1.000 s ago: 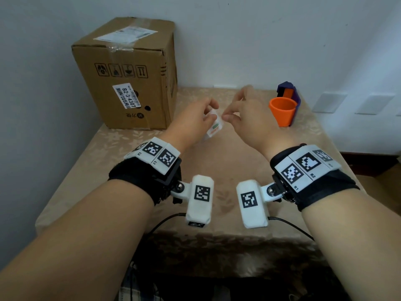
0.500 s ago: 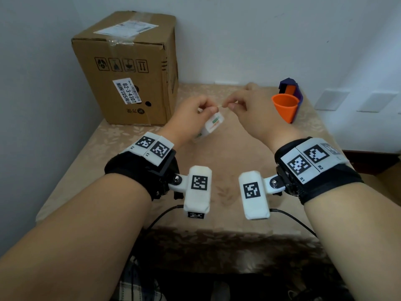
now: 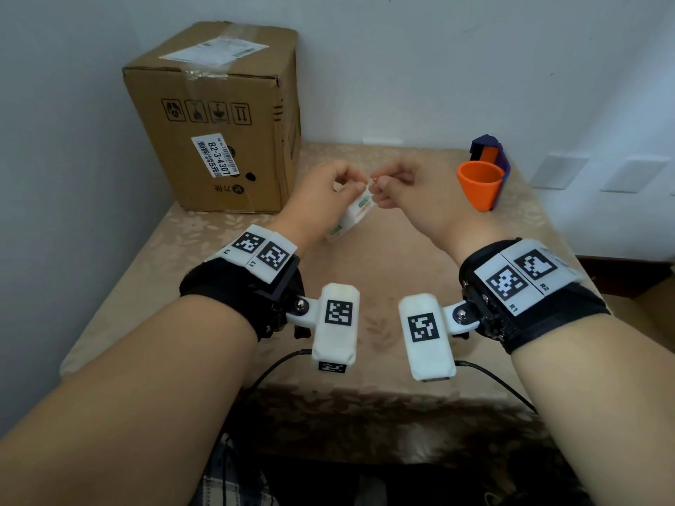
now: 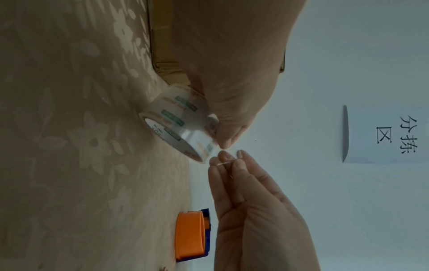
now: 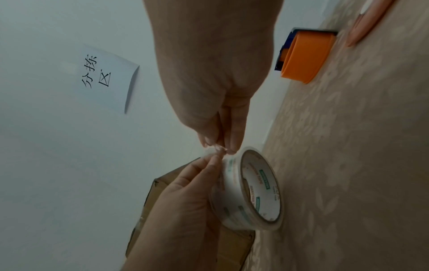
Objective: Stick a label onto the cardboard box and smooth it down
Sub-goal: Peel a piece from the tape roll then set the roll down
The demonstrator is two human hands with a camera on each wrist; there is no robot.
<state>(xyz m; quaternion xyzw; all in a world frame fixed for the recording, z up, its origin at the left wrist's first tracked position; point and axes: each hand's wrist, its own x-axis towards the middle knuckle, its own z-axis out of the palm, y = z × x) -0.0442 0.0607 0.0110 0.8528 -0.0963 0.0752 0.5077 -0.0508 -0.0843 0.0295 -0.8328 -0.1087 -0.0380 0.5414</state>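
Tape end just got picked free; nothing on the box yet

Compared with a second ago the hands have come up off the surface a bit and closed together; the right hand [image 3: 401, 188] now has thumb and fingertip pinched on the clear loose end of the tape roll [image 5: 250, 190], so I'd guess peeling a strip is starting; left hand [image 3: 325, 191] has its grip curled round the roll, held tilted above the middle of the surface; both wrists are raised, knuckles nearly touching; the cardboard box [image 3: 219, 118] sits at the back-left corner of the surface, well apart from the hands; an orange cup [image 3: 478, 188] stands near the back-right edge.
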